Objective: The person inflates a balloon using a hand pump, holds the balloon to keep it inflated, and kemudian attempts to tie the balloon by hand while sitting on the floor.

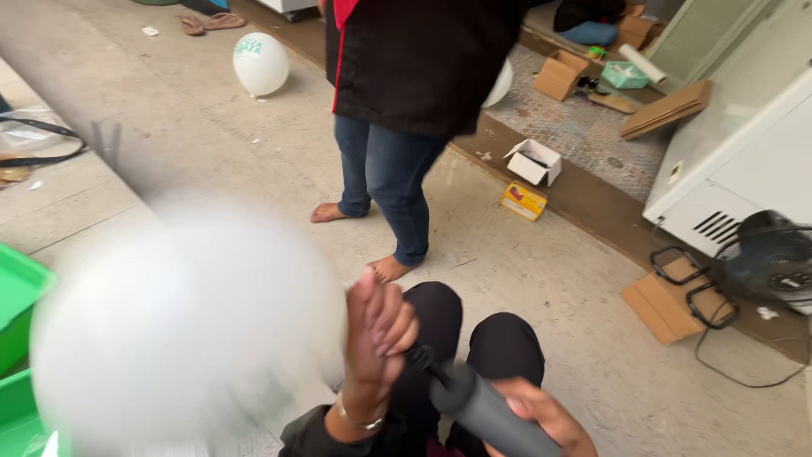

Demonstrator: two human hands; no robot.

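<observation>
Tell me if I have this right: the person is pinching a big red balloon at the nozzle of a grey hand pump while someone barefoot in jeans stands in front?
Not quite: the balloon is white, not red, as the head view shows. The rest holds. The left hand pinches it at the nozzle of the grey hand pump, which the right hand grips, and a barefoot person in jeans stands in front.

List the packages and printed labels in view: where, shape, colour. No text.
White carton: open, on the floor by the step, right of the standing person.
Yellow packet: small, flat, red patch, just below the white carton.
Brown carton: open, on the raised patterned floor.
White balloon: on the floor upper left, green print.
Flat cardboard: brown, beside the fan.
</observation>
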